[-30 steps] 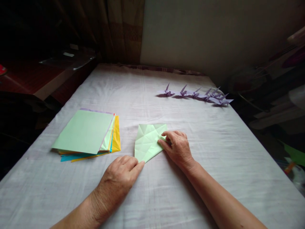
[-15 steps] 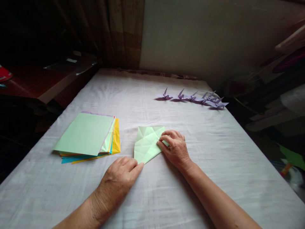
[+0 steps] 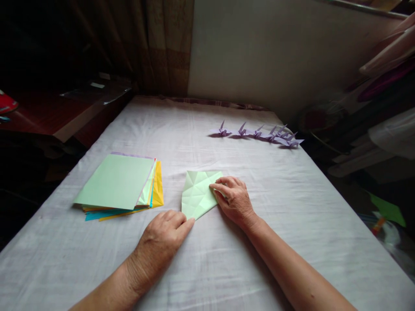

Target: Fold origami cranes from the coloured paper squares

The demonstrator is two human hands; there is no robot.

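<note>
Two hands: both ours, low over the white cloth (image 3: 227,268), working one small sheet between them.
Left hand (image 3: 160,242): nearest to us, lying loosely curled and palm down on the cloth. It grasps nothing; its fingertips (image 3: 189,223) only press the near point of the green paper, which we judge serves to pin that corner so the sheet cannot slide.
Right hand (image 3: 235,201): just beyond, resting on the right edge of the same sheet. Its fingers (image 3: 218,188) are bent and closed on the paper's right flap, apparently nipping it between thumb and forefinger; the thumb is hidden beneath the hand, so we cannot tell how firm the pinch is.
Green paper (image 3: 198,194): pale green, already creased into many small facets, lying flat in the middle of the cloth between our two hands, narrowing to a point towards us. One hand anchors and the other folds, which would explain why they sit at opposite ends.
Paper stack (image 3: 118,183): to the left, well apart from the hands, a fanned pile with a green sheet on top and yellow, orange and blue edges showing below, within easy reach.
Purple cranes (image 3: 259,133): farther back on the right, a row of small folded birds, set well apart from the folding spot.
Far end: a pale wall and a dark curtain beyond the cloth.
</note>
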